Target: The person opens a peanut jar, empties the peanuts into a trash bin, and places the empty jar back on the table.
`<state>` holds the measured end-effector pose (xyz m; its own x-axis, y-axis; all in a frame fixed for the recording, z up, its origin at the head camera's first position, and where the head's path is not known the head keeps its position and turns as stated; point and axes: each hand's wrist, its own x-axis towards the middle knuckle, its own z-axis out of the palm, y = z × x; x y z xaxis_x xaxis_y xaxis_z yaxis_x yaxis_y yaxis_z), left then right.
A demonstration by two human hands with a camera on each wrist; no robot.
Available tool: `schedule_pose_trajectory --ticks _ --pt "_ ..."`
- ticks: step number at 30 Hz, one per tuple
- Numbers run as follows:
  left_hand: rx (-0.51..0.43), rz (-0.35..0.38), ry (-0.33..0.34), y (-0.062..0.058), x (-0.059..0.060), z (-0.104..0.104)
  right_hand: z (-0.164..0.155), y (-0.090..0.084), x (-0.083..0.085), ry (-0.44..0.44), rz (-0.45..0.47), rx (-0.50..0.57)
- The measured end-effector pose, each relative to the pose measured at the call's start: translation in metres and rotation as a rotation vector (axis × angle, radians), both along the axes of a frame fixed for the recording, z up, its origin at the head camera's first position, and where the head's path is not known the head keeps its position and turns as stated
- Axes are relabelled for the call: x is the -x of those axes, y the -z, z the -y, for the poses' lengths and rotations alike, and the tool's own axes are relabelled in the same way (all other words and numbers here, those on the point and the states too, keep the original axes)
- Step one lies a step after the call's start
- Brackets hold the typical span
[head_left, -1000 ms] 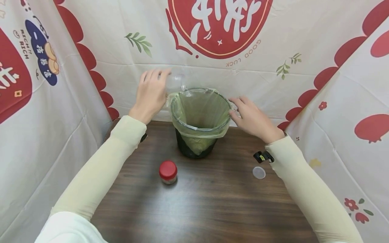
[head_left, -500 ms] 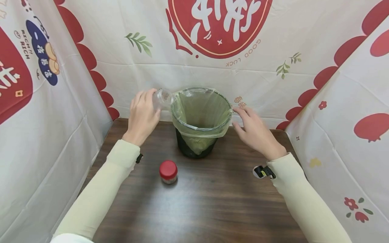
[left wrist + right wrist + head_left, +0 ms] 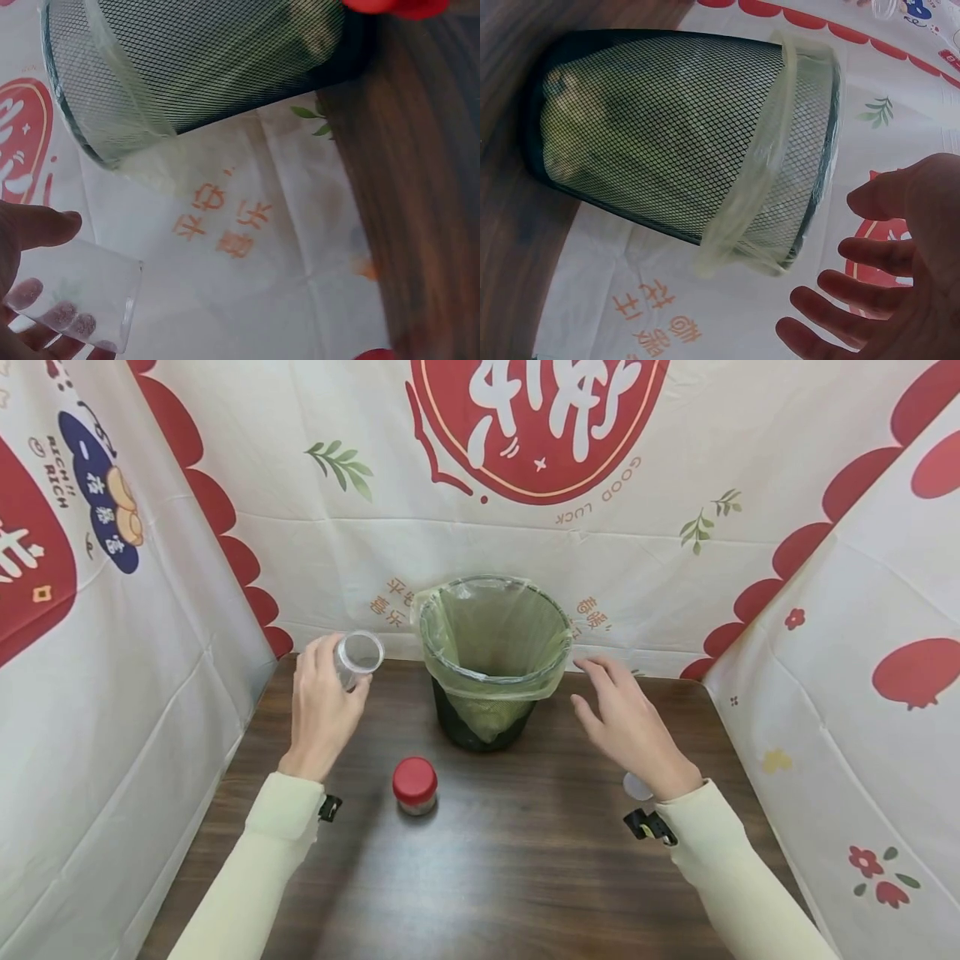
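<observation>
My left hand (image 3: 322, 706) grips a clear, empty plastic jar (image 3: 357, 658) above the table's left back part, its open mouth turned toward the bin; the left wrist view shows my fingers through the jar (image 3: 79, 296). A black mesh bin (image 3: 491, 664) lined with a green bag stands at the table's back centre. To the bin's right hovers my right hand (image 3: 626, 727), open with fingers spread and holding nothing, also seen in the right wrist view as a hand (image 3: 900, 300) beside the bin (image 3: 682, 139).
A small jar with a red lid (image 3: 415, 785) stands on the dark wooden table (image 3: 487, 877) in front of the bin. A clear round lid (image 3: 633, 785) lies partly hidden behind my right wrist. Printed cloth walls (image 3: 112, 610) close in the back and both sides.
My left hand has carried the clear jar down and back from the bin's rim toward me. My right hand has drawn away from the bin's right side, lower and nearer.
</observation>
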<state>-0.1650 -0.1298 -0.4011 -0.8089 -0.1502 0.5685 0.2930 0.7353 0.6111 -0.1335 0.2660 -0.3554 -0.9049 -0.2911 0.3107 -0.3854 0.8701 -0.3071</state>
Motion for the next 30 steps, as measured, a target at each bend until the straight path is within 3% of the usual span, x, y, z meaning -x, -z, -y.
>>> schedule_pose_trajectory --ticks 5,9,22,30 --pt "-0.172 0.072 -0.027 0.02 -0.01 0.007 -0.002 0.01 -0.009 0.005 -0.018 0.038" --pt "-0.229 0.145 -0.068 0.039 -0.019 0.013 -0.002 0.021 -0.016 0.022 0.009 0.067" --pt "-0.282 0.322 -0.184 0.102 -0.055 0.031 0.001 0.065 -0.034 0.079 0.153 0.123" --pt "-0.275 0.417 -0.229 0.129 -0.072 0.042 0.005 0.084 -0.041 0.109 0.186 0.158"
